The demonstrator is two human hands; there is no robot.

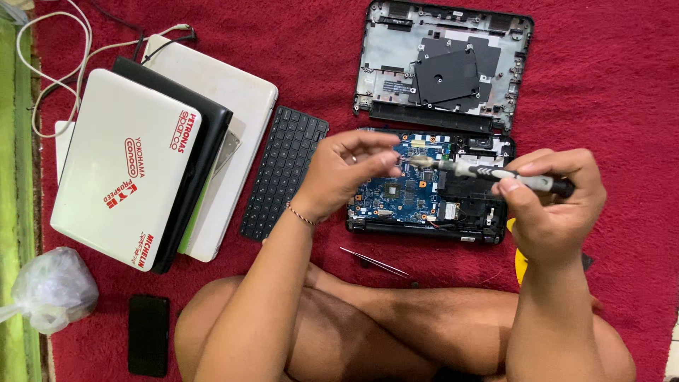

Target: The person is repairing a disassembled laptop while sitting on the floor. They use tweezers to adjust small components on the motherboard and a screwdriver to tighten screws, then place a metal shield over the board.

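My right hand grips a grey and black screwdriver by its handle, held level and pointing left. My left hand pinches the screwdriver's tip between thumb and fingers. Both hands hover over an opened small laptop base with a blue circuit board exposed. Behind it lies the removed grey and black bottom cover. A detached black keyboard lies to the left of my left hand.
A stack of closed laptops, white on top, sits at the left on the red carpet. Metal tweezers lie near my knee. A black phone, a plastic bag and white cables are at the left.
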